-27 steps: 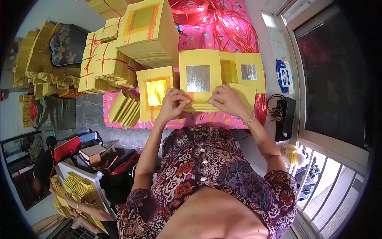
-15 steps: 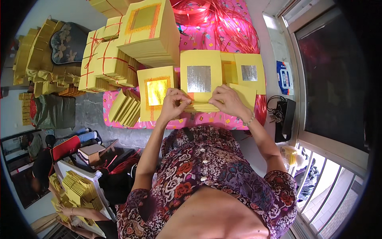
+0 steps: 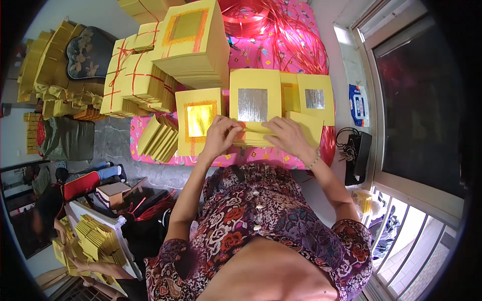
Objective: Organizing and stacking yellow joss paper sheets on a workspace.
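Note:
In front of me on the pink table is a yellow paper sheet (image 3: 255, 83) with a silver foil square, its near edge folded up into a flap. My left hand (image 3: 220, 136) pinches the flap's left end, thumb toward index finger. At the right end, the fingers and thumb of my right hand (image 3: 292, 137) close on the same flap. Below the flap, edges of more yellow paper show. Left of it lies a yellow sheet with a gold foil square (image 3: 200, 119) and orange border. To the right are other yellow sheets (image 3: 315, 83), one with a smaller silver square.
Folded yellow papers (image 3: 158, 139) lie at the table's left edge. Behind stand a tall yellow paper stack (image 3: 193, 50) and bundles tied with red strips (image 3: 145, 80). Loose red plastic strips (image 3: 286, 30) cover the far table. At lower left another person's hands (image 3: 83, 263) handle yellow papers.
The near edge of the silver-foil sheet is folded further up. My right fingers have moved slightly left along the flap and lie flatter; my left hand stays at its end.

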Demonstrator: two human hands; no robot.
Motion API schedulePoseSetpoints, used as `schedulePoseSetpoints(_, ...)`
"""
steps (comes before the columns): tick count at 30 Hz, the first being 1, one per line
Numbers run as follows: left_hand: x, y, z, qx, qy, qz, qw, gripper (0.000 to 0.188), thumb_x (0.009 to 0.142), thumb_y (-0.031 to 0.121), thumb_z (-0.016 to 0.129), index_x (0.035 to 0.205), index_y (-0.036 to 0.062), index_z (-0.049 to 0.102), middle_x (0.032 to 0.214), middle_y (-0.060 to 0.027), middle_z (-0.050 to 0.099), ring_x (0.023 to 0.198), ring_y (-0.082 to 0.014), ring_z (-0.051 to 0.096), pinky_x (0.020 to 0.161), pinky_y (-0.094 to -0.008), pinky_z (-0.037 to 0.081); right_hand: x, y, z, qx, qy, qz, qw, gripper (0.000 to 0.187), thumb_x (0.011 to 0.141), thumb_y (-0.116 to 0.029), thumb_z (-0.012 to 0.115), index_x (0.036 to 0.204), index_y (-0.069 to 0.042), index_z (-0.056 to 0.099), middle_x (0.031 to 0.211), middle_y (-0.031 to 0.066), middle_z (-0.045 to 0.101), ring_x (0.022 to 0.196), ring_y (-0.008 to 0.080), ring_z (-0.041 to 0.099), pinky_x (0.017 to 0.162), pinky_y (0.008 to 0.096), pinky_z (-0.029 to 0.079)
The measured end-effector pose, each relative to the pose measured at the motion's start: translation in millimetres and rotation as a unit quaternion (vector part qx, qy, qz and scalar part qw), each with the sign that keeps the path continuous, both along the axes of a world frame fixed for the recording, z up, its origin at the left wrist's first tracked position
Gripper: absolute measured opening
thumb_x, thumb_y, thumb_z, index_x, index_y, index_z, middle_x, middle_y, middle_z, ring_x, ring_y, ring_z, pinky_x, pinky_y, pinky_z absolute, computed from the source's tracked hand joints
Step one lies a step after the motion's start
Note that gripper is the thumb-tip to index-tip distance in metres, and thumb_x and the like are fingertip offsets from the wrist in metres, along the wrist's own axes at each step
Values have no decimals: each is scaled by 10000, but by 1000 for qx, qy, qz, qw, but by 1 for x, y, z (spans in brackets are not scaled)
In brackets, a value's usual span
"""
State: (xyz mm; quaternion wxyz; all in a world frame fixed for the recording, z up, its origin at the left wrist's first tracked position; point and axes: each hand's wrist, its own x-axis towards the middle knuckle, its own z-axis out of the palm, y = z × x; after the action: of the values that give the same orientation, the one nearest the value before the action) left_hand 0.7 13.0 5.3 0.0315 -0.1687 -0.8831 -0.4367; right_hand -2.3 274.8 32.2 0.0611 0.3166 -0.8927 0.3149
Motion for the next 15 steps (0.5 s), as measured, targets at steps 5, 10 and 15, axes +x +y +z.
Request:
schedulePoseSetpoints(5,2,6,14,38,46,25,998,226,845,157,703,1026,29,662,956,-123,654,942,-318,578,823,-392,481,-13,7,-3,20,-9,4,1000,186,882,-155,663,1055,-91,644,861,94,606,725,317,625,660,396,508)
schedulePoseSetpoints(10,10,28,24,-22,237,102,966,463,797,106,708,1238,52,578,1262,-187,518,1109,-367,513,955,-457,426,-49,5,14,-35,-48,-29,998,160,909,-183,639,1019,-67,651,896,116,641,793,334,647,677,407,515)
schedulePoseSetpoints(15,-4,51,9,-42,155,-33,986,576,817,148,680,1361,74,505,1424,-211,412,1332,-411,377,1082,-522,336,-106,4,8,-53,-57,-56,995,201,935,-220,604,1035,-51,646,949,126,662,839,346,649,720,425,517)
